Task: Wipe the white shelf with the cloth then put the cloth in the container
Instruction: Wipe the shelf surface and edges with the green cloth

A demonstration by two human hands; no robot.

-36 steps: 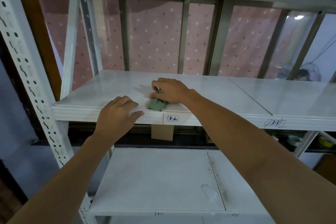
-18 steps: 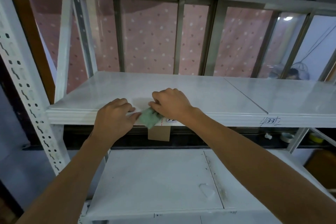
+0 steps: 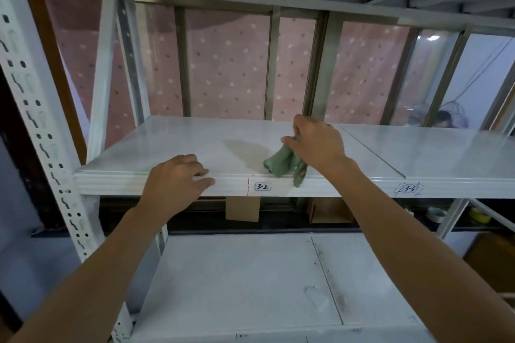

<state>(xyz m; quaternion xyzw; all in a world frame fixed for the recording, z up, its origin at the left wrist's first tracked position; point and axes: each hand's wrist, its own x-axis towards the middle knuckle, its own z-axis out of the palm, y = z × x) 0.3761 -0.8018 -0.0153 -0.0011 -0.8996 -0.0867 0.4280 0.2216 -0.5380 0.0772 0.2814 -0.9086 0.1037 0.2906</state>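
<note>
Cannot see top of cloth, buried in right hand over white shelf; cannot identify small dim rolls beneath it.

I count two hands: left hand, centre left; right hand, centre right. One cloth. Two labels: 3-2 label and 3-3 label. Two cardboard pieces, mid-frame: left cardboard, right cardboard. Two tape rolls at right edge: white tape, yellow tape. One perforated upright, left.

white shelf front edge: small label reads "3-2", beside a red dashed line. Further right on the same edge, handwritten mark reads "3-3" (scrawled, boxed with pen strokes).
</note>
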